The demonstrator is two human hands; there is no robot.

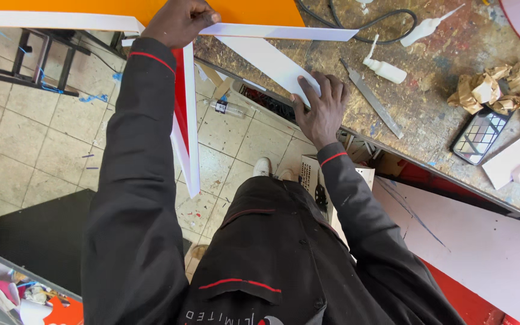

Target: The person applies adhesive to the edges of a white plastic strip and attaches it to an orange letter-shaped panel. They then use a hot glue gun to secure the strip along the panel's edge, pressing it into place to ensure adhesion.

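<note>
Holding: left hand (179,21) fisted on white strip (284,31), steadying it.
Right hand (320,108): fingers spread flat, pinning strip to bench (440,90).

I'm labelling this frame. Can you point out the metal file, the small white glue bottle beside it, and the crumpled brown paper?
metal file (373,100), head view, middle of the flat blade.
small white glue bottle (386,70), head view, on its body.
crumpled brown paper (501,87), head view, centre of the wad.
</note>
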